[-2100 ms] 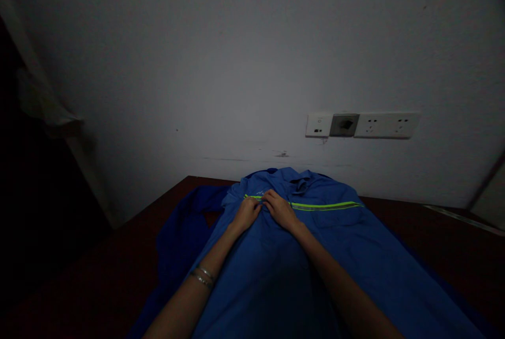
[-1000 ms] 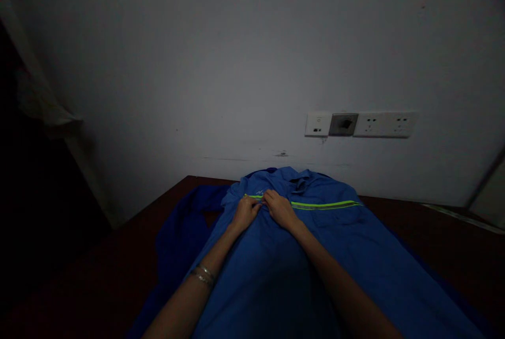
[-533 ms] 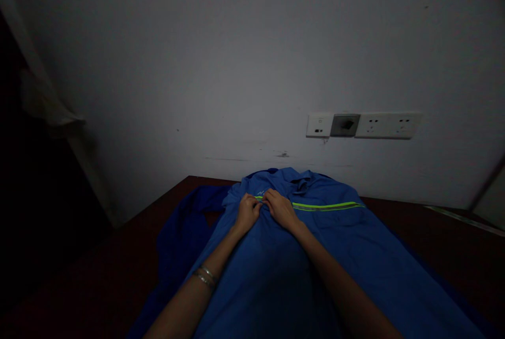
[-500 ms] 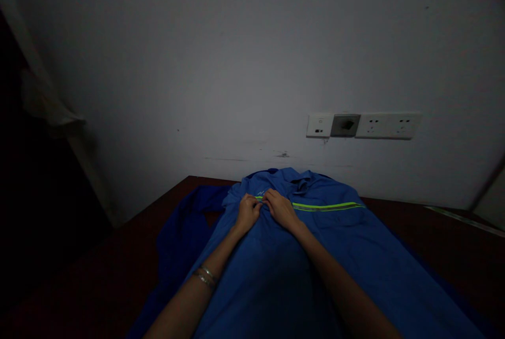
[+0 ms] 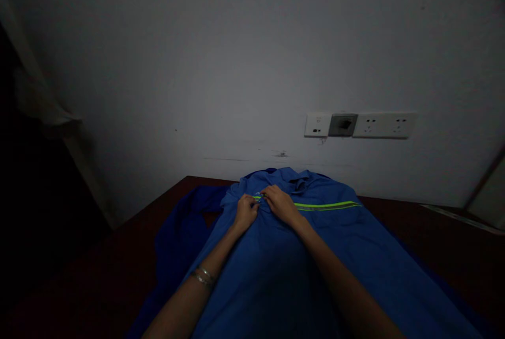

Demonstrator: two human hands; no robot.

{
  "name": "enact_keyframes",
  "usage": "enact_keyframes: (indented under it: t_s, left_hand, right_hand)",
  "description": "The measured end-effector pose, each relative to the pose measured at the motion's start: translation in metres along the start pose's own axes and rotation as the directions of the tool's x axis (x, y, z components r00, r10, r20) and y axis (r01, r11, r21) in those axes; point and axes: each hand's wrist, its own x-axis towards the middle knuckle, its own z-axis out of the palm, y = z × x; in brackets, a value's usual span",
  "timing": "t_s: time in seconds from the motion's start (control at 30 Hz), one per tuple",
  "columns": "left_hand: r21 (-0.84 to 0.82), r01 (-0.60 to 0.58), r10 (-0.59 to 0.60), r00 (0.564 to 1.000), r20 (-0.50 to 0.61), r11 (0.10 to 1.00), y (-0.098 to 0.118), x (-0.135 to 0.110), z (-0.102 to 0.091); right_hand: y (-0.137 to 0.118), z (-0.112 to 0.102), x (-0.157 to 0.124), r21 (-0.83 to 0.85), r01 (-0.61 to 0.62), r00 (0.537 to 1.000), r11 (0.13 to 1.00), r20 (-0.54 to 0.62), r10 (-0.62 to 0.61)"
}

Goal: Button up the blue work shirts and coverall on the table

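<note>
A blue work jacket (image 5: 355, 255) with a yellow-green reflective stripe (image 5: 329, 206) across the chest lies spread out, its collar toward the wall. My left hand (image 5: 246, 212) pinches the cloth near the left end of the stripe, fingers closed. Just to its right, my right hand (image 5: 278, 202) grips the cloth too, its fingertips bent together by a small pale mark on the chest. Whatever small part lies between the fingertips is too dark and small to make out. A darker blue sleeve (image 5: 183, 228) stretches out at the left.
The jacket rests on a dark reddish-brown table (image 5: 177, 192) pushed against a pale wall (image 5: 221, 65). On the wall at right is a row of sockets (image 5: 382, 125). A thin strip (image 5: 460, 218) lies at the table's right, and whitish cloth (image 5: 47, 102) hangs at the far left.
My right fingertips have shifted slightly up and away from my left ones, widening the gap between the hands. The jacket stays in place; the view has moved a little.
</note>
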Motion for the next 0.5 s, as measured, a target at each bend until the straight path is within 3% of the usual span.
enact_keyframes:
  t_s: [0.27,0.5]
  left_hand:
    - [0.007,-0.054,0.054,0.998,0.018,0.999,0.0,-0.001,0.002]
    - [0.0,-0.078,0.078,0.997,0.011,0.997,0.002,-0.001,0.002]
  right_hand:
    - [-0.015,0.003,-0.001,-0.083,0.007,0.991,0.997,0.133,0.004]
    - [-0.016,0.003,-0.002,-0.112,0.002,0.994,0.994,0.106,0.009]
